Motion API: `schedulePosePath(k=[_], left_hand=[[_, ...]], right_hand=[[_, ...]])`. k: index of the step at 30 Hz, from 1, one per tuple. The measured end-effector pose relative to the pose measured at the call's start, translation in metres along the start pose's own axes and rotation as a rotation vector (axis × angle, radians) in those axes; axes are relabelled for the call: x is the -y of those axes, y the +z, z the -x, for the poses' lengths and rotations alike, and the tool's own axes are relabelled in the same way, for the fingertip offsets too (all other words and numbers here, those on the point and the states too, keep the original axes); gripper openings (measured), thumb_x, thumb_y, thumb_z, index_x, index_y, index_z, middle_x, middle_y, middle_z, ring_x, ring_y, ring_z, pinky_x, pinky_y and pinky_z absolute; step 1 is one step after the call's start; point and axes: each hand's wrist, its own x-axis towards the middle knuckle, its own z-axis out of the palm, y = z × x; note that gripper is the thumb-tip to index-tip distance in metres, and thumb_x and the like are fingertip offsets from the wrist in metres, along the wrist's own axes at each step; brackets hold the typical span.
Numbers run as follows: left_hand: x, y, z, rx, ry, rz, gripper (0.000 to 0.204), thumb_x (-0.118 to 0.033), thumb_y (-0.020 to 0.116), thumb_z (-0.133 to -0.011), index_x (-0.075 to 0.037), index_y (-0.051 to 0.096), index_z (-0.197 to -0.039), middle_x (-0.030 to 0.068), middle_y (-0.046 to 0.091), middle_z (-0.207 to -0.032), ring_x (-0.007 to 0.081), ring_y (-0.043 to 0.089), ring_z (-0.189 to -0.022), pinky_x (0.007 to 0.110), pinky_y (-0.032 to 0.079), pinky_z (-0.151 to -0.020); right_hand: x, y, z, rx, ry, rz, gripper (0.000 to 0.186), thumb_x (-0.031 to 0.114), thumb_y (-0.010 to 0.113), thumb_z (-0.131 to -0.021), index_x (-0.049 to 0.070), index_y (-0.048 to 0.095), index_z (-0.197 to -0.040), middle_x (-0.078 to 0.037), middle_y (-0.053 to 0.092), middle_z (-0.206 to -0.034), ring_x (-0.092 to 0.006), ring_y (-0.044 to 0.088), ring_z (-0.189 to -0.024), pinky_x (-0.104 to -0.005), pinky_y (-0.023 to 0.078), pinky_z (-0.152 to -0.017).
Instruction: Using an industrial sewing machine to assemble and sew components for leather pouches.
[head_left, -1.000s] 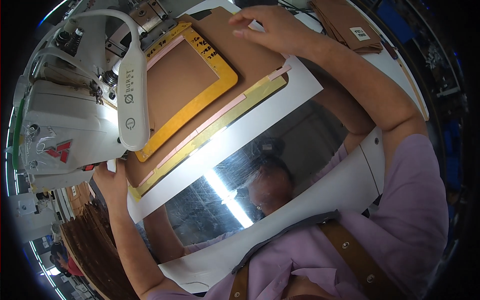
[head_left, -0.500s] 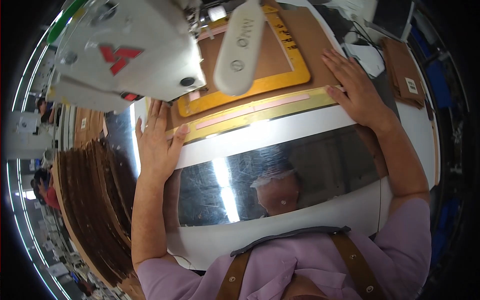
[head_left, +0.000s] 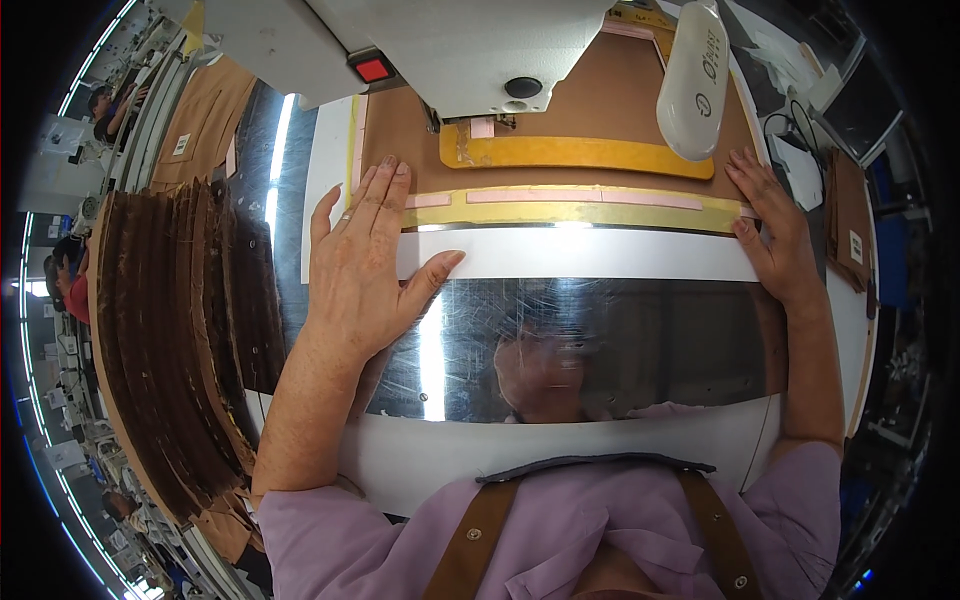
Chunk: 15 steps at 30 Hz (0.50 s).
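My left hand (head_left: pixel 365 255) lies flat on the left part of a white template board (head_left: pixel 580 252), fingers stretched forward onto the left end of its yellow-taped edge (head_left: pixel 560 213) and a brown sheet (head_left: pixel 610 110). Its thumb is spread on the white strip. At the board's right end my right hand (head_left: pixel 782 240) rests with fingers extended and thumb apart, holding nothing. Pink strips (head_left: pixel 600 196) run along the yellow edge. On the brown sheet sits a yellow frame (head_left: pixel 600 154), partly hidden beneath the white sewing machine head (head_left: pixel 480 60).
Scratched shiny metal (head_left: pixel 640 340) covers the worktop before me. A tall stack of brown pieces (head_left: pixel 165 330) stands at left, with flat brown pieces (head_left: pixel 205 120) behind it. A white oval lamp-like part (head_left: pixel 693 90) hangs above the sheet. More brown pieces (head_left: pixel 848 225) lie at right.
The view has turned and shifted, so the machine appears farther right. My left thumb has moved off the yellow edge onto the white strip. My right hand stays at the board's right end.
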Motion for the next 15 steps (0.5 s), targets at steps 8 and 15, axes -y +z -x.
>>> schedulePosePath(k=[8,15], left_hand=[[0.001,-0.005,0.003,0.000,0.043,-0.008,0.086,-0.067,0.052,-0.094,-0.003,0.045,-0.151,0.0213,0.042,-0.157,0.0310,0.035,-0.151,0.054,0.014,-0.124],[0.003,0.001,0.013,-0.005,0.007,0.107,0.093,-0.071,0.048,-0.094,-0.003,0.037,-0.156,0.0227,0.036,-0.160,0.0351,0.035,-0.150,0.057,0.015,-0.123]], right_hand=[[0.013,-0.015,0.010,0.062,-0.039,0.069,0.055,0.034,0.059,-0.099,0.006,0.053,-0.146,-0.017,0.050,-0.153,-0.0347,0.038,-0.149,-0.0500,0.024,-0.125],[0.018,-0.009,0.034,0.066,0.037,0.043,0.061,0.042,0.053,-0.100,0.006,0.049,-0.149,-0.017,0.047,-0.155,-0.0359,0.034,-0.150,-0.0530,0.022,-0.124]])
